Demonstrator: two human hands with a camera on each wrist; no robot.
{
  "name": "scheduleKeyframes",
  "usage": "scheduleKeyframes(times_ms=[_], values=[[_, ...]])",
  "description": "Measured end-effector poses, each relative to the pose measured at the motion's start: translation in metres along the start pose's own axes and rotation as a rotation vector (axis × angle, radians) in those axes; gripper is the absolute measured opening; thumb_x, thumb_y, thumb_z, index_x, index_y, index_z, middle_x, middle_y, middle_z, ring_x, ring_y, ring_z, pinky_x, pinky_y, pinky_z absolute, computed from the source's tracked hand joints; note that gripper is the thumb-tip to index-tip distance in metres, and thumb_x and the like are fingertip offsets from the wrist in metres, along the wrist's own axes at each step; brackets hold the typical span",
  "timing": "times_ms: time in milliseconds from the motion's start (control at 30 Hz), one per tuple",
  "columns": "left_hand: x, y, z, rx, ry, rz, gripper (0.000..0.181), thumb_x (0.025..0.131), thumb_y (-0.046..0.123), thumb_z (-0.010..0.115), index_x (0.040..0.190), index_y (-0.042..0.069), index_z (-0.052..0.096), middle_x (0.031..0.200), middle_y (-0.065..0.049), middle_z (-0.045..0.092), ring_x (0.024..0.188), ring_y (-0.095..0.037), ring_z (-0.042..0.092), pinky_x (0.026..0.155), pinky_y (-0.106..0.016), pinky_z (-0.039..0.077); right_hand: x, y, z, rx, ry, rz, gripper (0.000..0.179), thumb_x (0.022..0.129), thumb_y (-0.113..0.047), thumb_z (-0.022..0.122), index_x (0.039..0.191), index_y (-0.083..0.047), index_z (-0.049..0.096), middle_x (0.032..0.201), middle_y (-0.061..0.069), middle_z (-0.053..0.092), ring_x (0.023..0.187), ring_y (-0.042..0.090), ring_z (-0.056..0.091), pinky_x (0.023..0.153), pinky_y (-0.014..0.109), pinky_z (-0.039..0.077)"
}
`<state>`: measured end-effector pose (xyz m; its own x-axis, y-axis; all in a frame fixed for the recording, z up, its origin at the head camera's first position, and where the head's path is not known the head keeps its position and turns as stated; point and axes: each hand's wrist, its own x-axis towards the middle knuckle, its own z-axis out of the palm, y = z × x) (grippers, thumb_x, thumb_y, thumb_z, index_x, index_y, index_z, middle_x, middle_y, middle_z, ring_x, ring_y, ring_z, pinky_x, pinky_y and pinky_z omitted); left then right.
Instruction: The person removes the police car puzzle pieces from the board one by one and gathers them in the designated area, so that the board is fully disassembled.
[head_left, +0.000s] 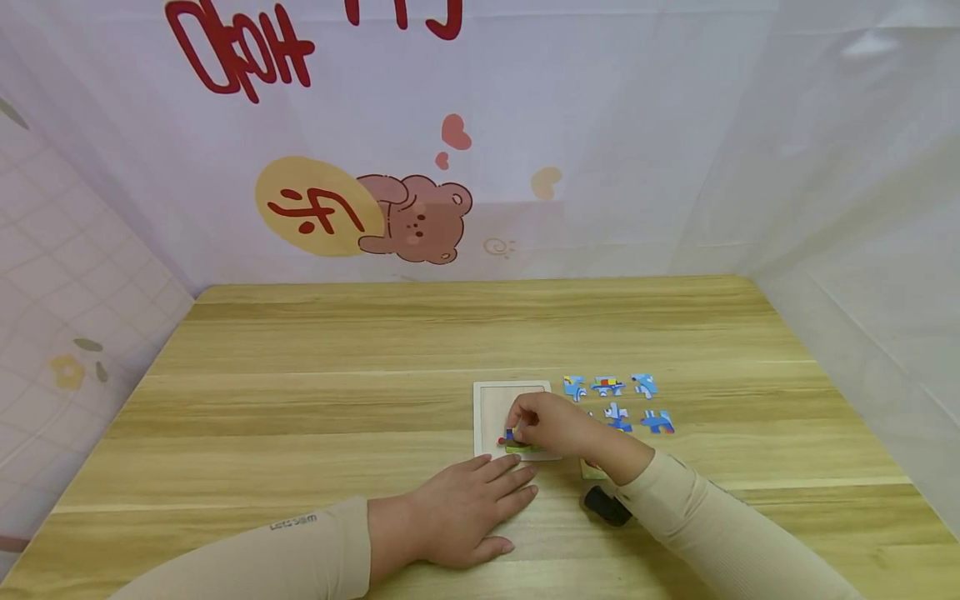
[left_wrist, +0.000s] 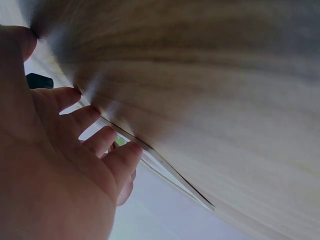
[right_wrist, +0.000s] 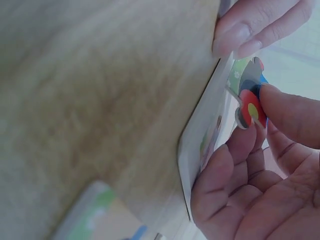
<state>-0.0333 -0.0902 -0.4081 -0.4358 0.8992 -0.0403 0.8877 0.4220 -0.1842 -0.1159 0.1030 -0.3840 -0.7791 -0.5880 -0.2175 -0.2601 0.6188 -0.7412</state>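
My right hand pinches a jigsaw piece between thumb and fingers. Red, yellow, blue and grey show on this piece, which is held tilted above a shallow white-rimmed puzzle tray. Along the tray's near side lies a green strip of puzzle, partly covered by the right hand. My left hand lies palm down with its fingers spread, the fingertips at the near edge of the tray. In the left wrist view, the left fingers reach to the tray's edge.
Several loose blue jigsaw pieces lie in rows right of the tray, some hidden by the right hand. Another piece sits by the right wrist. A black object is beside the right sleeve. White printed cloth stands behind the wooden table.
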Motion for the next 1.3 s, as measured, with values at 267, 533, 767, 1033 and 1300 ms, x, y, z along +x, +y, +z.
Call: scheduleKeyframes(times_ms=[267, 533, 767, 1033, 1300], values=[[0.0, 0.0, 0.0, -0.015, -0.009, 0.001, 0.059, 0.098, 0.052, 0.038, 0.146, 0.017, 0.043, 0.152, -0.002, 0.038, 0.139, -0.021, 0.036, 0.106, -0.035, 0.038, -0.004, 0.006, -0.008, 0.115, -0.006, -0.053, 0.003, 0.092, -0.003, 0.061, 0.089, -0.004, 0.062, 0.074, -0.002, 0.055, 0.068, 0.011, 0.05, 0.063, 0.024, 0.043], [0.0, 0.0, -0.001, -0.027, -0.028, -0.009, 0.06, 0.099, 0.052, 0.038, 0.147, 0.018, 0.042, 0.153, -0.002, 0.036, 0.14, -0.021, 0.034, 0.106, -0.036, 0.037, -0.022, 0.012, -0.032, 0.164, 0.023, -0.051, 0.004, 0.093, -0.007, 0.06, 0.093, -0.004, 0.062, 0.078, 0.001, 0.056, 0.073, 0.016, 0.054, 0.068, 0.027, 0.047], [0.001, 0.0, -0.001, -0.043, -0.035, -0.01, 0.059, 0.099, 0.052, 0.037, 0.147, 0.017, 0.042, 0.154, -0.002, 0.036, 0.14, -0.021, 0.034, 0.106, -0.036, 0.037, -0.037, 0.03, -0.051, 0.141, 0.019, -0.017, 0.004, 0.092, -0.008, 0.062, 0.094, -0.004, 0.062, 0.08, 0.002, 0.057, 0.074, 0.017, 0.052, 0.066, 0.025, 0.046], [0.0, 0.0, 0.0, -0.042, -0.036, -0.011, 0.06, 0.099, 0.052, 0.036, 0.147, 0.017, 0.041, 0.154, -0.002, 0.036, 0.14, -0.021, 0.034, 0.106, -0.036, 0.037, -0.053, 0.054, -0.065, 0.136, 0.011, -0.025, 0.004, 0.091, -0.002, 0.061, 0.094, 0.0, 0.063, 0.081, 0.002, 0.058, 0.074, 0.012, 0.053, 0.065, 0.023, 0.046], [0.001, -0.001, 0.001, -0.041, -0.039, -0.005, 0.06, 0.099, 0.052, 0.035, 0.148, 0.018, 0.04, 0.154, -0.001, 0.034, 0.141, -0.021, 0.033, 0.107, -0.035, 0.037, -0.066, 0.068, -0.072, 0.18, -0.041, 0.007, 0.006, 0.091, 0.002, 0.057, 0.095, 0.004, 0.061, 0.081, 0.003, 0.058, 0.073, 0.01, 0.052, 0.066, 0.021, 0.044]])
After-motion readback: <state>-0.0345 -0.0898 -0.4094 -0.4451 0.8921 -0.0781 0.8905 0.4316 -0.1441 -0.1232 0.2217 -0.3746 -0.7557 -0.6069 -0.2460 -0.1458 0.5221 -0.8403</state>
